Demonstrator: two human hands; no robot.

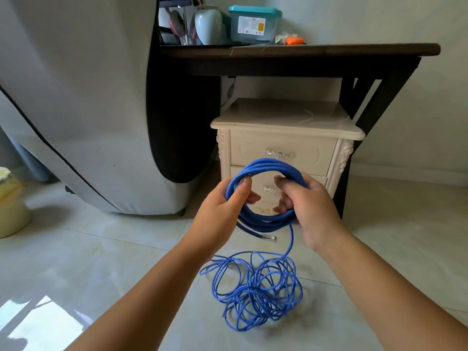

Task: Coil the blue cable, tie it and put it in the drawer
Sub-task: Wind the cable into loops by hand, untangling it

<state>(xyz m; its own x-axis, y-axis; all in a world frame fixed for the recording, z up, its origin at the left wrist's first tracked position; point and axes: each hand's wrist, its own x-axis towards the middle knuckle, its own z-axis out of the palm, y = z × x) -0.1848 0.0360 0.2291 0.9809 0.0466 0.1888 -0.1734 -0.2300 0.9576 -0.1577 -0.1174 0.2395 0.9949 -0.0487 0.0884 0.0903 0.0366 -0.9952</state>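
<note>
1. Glossy pale floor tiles (88, 262) lie below both hands.
2. Thin blue cable (268, 165): looped ring gripped by left hand (220, 211) and right hand (314, 206), fingers curled round its sides; the rest tangled beneath the wrists.
3. Cream carved cabinet (286, 117) beyond the fingertips, top drawer (253, 148) closed.

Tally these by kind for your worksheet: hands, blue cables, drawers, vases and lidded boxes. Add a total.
Hands: 2, left hand, right hand
Blue cable: 1
Drawers: 2, upper drawer, lower drawer
Vase: 1
Lidded box: 1
Total: 7
</note>
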